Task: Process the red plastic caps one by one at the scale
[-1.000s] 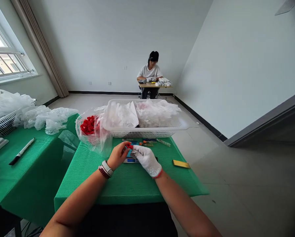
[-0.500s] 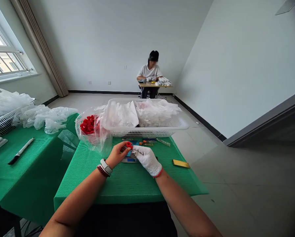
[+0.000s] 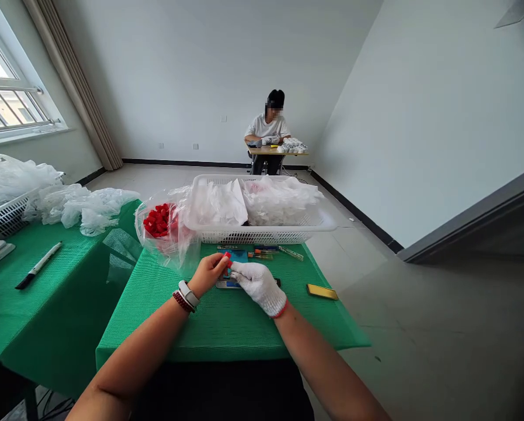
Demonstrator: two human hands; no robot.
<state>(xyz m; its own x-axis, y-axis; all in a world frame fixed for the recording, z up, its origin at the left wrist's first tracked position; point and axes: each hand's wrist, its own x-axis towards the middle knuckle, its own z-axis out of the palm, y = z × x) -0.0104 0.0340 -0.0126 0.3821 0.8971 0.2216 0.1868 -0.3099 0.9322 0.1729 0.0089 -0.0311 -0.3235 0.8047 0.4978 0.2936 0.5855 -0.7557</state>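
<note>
A small red plastic piece [image 3: 228,262] sits near the centre of the frame, pinched between our two hands. Our bare left hand [image 3: 207,275], with a white-strapped watch [image 3: 187,294] and a dark red beaded bracelet [image 3: 182,302] at the wrist, is curled narrow, its fingertips closed on the piece. Our right hand [image 3: 258,286], in a white knit glove with a red cuff edge, comes in from the lower right with its fingers drawn narrow against the same spot, though whether they grip the piece or something thin beside it is too small to tell. With a part this small, we judge it best to keep both wrists steady and let only the fingertips move. Just under our hands lie a flat teal card [image 3: 235,255] and a flat grey device [image 3: 229,284] on a green mesh tablecloth [image 3: 156,327]. Above them runs a row of slim coloured tubes [image 3: 262,255], and to the right lies a yellow rectangular card [image 3: 322,292]. At upper left of our table, a clear plastic bag [image 3: 178,248] holds a heap of red pieces, beside a white plastic basket [image 3: 262,237] of white plastic bags. Far back, a co-worker [image 3: 268,126] sits working at a small wooden desk [image 3: 262,151].
</note>
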